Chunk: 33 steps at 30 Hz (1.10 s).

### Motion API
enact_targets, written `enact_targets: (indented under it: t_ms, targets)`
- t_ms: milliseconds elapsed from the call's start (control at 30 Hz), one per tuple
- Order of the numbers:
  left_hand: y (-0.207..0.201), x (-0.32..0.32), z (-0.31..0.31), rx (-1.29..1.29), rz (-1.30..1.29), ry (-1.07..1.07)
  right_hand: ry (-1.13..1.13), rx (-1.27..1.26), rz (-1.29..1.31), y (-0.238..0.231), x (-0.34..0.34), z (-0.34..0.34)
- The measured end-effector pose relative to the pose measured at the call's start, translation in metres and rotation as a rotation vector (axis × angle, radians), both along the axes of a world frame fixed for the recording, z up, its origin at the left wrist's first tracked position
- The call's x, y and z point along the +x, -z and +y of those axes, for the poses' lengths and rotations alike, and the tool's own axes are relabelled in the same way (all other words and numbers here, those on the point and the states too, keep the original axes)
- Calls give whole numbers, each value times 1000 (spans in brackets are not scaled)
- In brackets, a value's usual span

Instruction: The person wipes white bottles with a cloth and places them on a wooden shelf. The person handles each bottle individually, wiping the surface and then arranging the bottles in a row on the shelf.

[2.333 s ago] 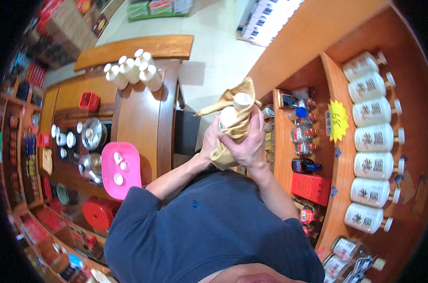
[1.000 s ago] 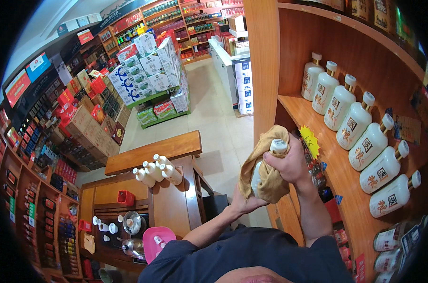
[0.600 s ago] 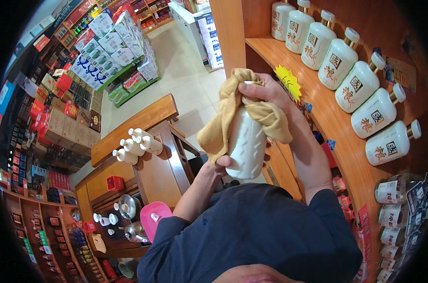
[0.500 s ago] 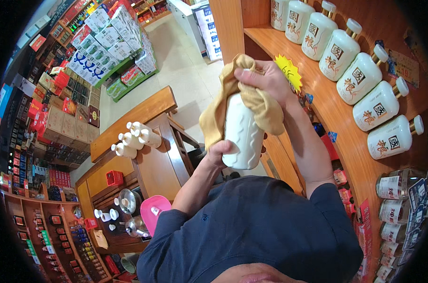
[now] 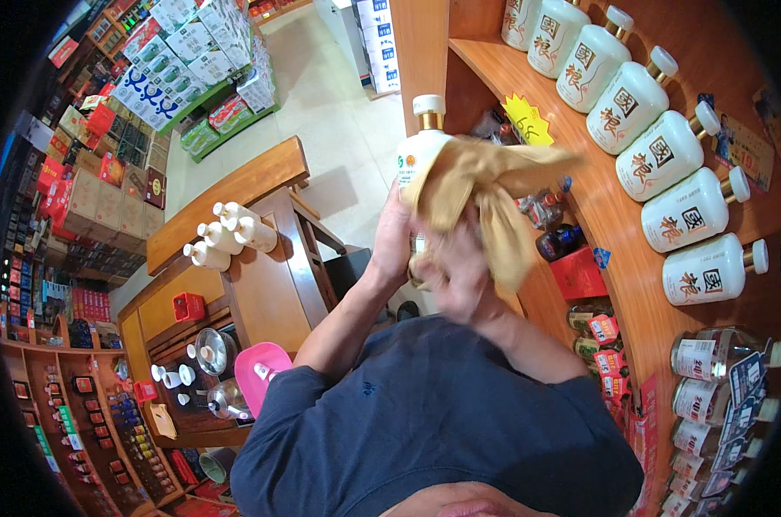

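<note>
A white bottle with a gold neck and white cap stands upright in front of my chest. My left hand is closed around its left side. A tan cloth drapes over the bottle's front and right side, its loose ends flaring to the right. My right hand, smeared by motion, holds the cloth against the lower part of the bottle. Cloth and fingers hide most of the bottle's body.
Similar white bottles line the curved wooden shelf on my right, with clear bottles below. More white bottles stand on the wooden table at left, near a pink chair. Stacked cartons rise beyond.
The bottle has turned from base-up to cap-up. My right hand has come down from the top to its lower part with the cloth, and my left hand now grips its side.
</note>
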<state>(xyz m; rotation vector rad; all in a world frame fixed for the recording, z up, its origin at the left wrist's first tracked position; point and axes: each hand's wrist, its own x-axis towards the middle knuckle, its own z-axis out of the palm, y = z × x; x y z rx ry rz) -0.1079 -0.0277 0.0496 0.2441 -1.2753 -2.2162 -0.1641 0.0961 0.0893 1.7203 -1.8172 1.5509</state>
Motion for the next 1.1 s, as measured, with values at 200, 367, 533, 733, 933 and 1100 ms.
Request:
enact_targets:
  t_ms: [200,367,533,733,933,1100]
  targets:
    - [-1,3,21,148,-41,224,-265,-15,-760,-7,-103,-34]
    - [9,-8,12,815,260,872,-830,171,-1497,-8,-135,-44]
    - [11,-4,-7,378,-106,376,-508,286,-1253,-26,-143,-54]
    - [9,-4,-2,-589,-163,-145,-177,289,-689,-42,-131,-74]
    - [9,-13,-12,131,6,63,-154,72,-812,-21,-92,-85]
    - [-2,-31,-27,365,152,140,143,37,-304,5,-53,-55]
